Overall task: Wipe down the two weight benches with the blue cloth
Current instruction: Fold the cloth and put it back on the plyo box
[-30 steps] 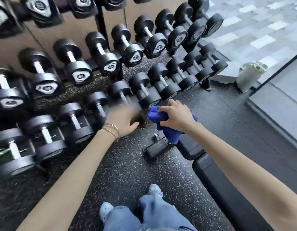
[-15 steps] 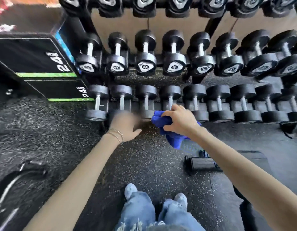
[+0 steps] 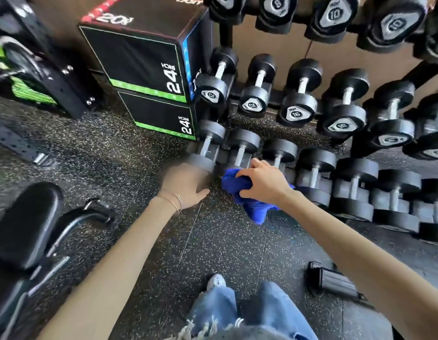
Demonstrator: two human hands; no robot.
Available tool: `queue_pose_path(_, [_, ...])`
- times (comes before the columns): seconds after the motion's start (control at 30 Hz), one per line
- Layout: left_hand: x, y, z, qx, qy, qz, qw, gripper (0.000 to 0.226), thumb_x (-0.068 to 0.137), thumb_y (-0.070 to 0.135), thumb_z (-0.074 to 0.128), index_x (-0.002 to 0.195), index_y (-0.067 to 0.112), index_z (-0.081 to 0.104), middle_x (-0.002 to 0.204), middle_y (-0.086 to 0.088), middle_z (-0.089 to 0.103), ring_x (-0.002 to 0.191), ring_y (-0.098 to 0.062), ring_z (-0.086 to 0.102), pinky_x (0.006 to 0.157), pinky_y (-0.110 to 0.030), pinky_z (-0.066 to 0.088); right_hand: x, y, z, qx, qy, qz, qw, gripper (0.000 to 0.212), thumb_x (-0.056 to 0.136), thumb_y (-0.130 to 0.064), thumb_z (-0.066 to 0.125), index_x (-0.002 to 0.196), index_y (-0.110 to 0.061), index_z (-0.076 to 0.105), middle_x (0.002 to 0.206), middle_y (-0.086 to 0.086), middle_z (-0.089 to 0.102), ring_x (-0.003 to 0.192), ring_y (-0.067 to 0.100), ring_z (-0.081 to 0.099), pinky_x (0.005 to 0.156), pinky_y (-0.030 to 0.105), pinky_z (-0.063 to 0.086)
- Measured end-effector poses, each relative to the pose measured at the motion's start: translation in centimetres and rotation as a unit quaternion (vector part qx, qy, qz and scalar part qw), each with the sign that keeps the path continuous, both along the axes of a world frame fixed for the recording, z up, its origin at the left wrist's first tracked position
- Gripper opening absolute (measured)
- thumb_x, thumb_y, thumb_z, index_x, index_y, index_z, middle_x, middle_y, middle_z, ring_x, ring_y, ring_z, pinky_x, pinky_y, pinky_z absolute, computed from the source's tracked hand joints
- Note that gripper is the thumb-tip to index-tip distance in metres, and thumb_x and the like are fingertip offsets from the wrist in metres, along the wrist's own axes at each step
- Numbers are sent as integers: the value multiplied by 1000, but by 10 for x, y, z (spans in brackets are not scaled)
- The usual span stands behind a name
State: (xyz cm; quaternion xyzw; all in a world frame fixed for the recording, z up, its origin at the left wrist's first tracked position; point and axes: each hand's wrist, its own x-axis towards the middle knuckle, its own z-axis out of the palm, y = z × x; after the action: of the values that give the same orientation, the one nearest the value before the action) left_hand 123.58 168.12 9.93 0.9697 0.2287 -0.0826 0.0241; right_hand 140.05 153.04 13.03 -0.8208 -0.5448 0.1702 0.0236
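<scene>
Nearest, frayed jeans (image 3: 249, 312) and a white shoe (image 3: 216, 280) are seen on the speckled floor (image 3: 114, 168). A black padded bench (image 3: 24, 224) is seen at lower left, well apart from the cloth. Farther out, the blue cloth (image 3: 249, 204) is bunched and gripped by the curled fingers of the right hand (image 3: 264, 185). The left hand (image 3: 186, 185) is blurred just beside it; how its fingers lie cannot be told. Beyond, dumbbells (image 3: 299, 99) are racked, with stacked black boxes (image 3: 139, 60) to their left.
</scene>
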Motion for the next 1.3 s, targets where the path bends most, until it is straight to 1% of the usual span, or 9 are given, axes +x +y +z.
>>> queue_pose_path(0.2, [-38, 29, -8, -14, 1, 62, 998, 53, 89, 55, 43, 134, 29, 47, 130, 2, 54, 124, -22, 44, 99, -38, 37, -20, 51, -1, -21, 0, 63, 998, 44, 76, -39, 67, 119, -33, 58, 99, 3, 43, 104, 28, 48, 81, 36, 41])
queue_pose_path(0.27, [-49, 37, -12, -22, -1, 80, 997, 54, 89, 56, 43, 136, 29, 45, 132, 1, 53, 125, -22, 44, 100, -38, 37, -25, 69, -4, -24, -4, 88, 996, 44, 75, -39, 67, 117, -34, 59, 95, 1, 39, 104, 28, 47, 79, 35, 41])
queue_pose_path(0.4, [-65, 58, -19, -36, 13, 120, 992, 57, 90, 56, 41, 140, 28, 41, 137, 2, 50, 129, -22, 39, 104, -40, 36, -31, 108, -10, -30, 2, 127, 991, 41, 76, -40, 66, 116, -36, 59, 102, 2, 46, 105, 28, 48, 79, 34, 39])
queue_pose_path(0.53, [-71, 90, -19, -33, 15, 157, 987, 57, 89, 57, 41, 139, 29, 41, 136, 2, 50, 129, -22, 39, 104, -40, 36, -30, 153, -14, -32, 6, 173, 984, 40, 78, -41, 64, 117, -36, 58, 103, 2, 46, 105, 27, 48, 75, 33, 37])
queue_pose_path(0.6, [-71, 108, -19, -30, 17, 174, 984, 58, 89, 58, 42, 139, 29, 41, 135, 2, 51, 129, -22, 40, 102, -40, 36, -27, 179, -16, -39, 10, 192, 981, 40, 78, -41, 63, 117, -37, 57, 105, 3, 45, 105, 26, 48, 73, 32, 37])
queue_pose_path(0.8, [-52, 171, -10, -32, 30, 202, 978, 58, 89, 58, 41, 140, 30, 40, 139, 2, 48, 130, -22, 38, 103, -40, 36, -4, 257, -12, -33, 20, 221, 975, 42, 78, -41, 64, 119, -38, 55, 106, 1, 44, 107, 25, 44, 77, 33, 39])
queue_pose_path(0.97, [-27, 223, 2, -28, 24, 212, 977, 57, 89, 56, 44, 139, 29, 41, 138, 1, 49, 130, -23, 38, 104, -41, 36, 18, 313, -8, -25, 21, 241, 970, 40, 77, -39, 64, 117, -37, 57, 103, 0, 43, 106, 24, 45, 75, 30, 34])
queue_pose_path(1.17, [-11, 270, 7, -31, 3, 225, 974, 56, 89, 56, 45, 138, 28, 43, 135, -1, 53, 128, -23, 41, 101, -39, 38, 29, 366, -11, -29, 17, 262, 964, 41, 77, -40, 64, 118, -39, 56, 107, 2, 45, 109, 25, 45, 84, 35, 44])
queue_pose_path(1.3, [-12, 302, 3, -45, 8, 239, 970, 56, 89, 56, 44, 138, 29, 42, 137, 0, 51, 130, -23, 39, 100, -38, 39, 30, 397, -14, -27, 24, 260, 965, 42, 77, -40, 63, 118, -38, 56, 102, 1, 43, 106, 25, 46, 77, 33, 40])
